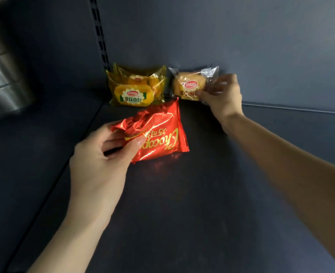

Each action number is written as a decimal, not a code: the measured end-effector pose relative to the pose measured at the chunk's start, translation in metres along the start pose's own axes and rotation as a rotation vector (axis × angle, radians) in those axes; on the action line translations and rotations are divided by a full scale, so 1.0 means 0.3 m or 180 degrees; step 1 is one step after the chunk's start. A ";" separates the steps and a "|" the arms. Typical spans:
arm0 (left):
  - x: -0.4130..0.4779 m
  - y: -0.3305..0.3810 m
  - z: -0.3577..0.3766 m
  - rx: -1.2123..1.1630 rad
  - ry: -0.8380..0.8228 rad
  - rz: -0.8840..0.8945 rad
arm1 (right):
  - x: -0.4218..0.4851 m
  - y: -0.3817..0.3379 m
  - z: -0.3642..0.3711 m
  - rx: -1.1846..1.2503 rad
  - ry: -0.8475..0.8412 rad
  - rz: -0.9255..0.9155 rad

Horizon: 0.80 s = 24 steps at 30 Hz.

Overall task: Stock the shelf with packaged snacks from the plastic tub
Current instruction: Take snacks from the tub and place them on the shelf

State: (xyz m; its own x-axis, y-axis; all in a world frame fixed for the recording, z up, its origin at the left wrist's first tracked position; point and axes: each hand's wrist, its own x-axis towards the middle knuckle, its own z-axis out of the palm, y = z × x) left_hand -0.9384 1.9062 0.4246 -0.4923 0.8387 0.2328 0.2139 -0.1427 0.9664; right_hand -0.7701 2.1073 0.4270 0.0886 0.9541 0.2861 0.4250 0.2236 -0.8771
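Observation:
My left hand [101, 154] pinches a shiny red snack packet [158, 134] with gold lettering by its crumpled left end, just above the dark shelf board [212, 194]. My right hand [221, 95] reaches to the back wall and pinches the right edge of a clear-wrapped bread bun packet [190, 85], which stands upright against the wall. To the left of it stand yellow-wrapped bread packets [135, 87], leaning on the back wall. The plastic tub is out of view.
A slotted metal upright [101, 32] runs down the dark back panel [241, 36] left of the packets. A grey metallic cylinder [1, 66] fills the upper left. A seam [64, 164] divides the shelf board from its neighbour on the left.

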 end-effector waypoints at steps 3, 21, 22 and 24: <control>-0.003 -0.005 -0.002 0.0004 -0.0054 0.0011 | -0.008 0.000 -0.013 -0.0144 0.0025 0.0025; 0.027 0.064 0.148 0.0844 -0.0561 0.0203 | -0.309 -0.112 -0.264 0.0580 -0.1575 0.0014; 0.033 0.072 0.175 0.1146 -0.0725 0.0271 | -0.286 -0.090 -0.286 0.0572 -0.1447 -0.0011; 0.033 0.087 0.221 0.1855 -0.1216 0.0413 | -0.235 -0.041 -0.331 0.0502 -0.1171 -0.0049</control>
State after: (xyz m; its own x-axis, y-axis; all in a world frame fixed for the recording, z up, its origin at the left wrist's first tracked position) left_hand -0.8818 1.9457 0.4448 -0.1245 0.9749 0.1845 0.7201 -0.0391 0.6928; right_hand -0.6921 2.0174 0.4558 -0.2574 0.9517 0.1676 0.2777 0.2390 -0.9305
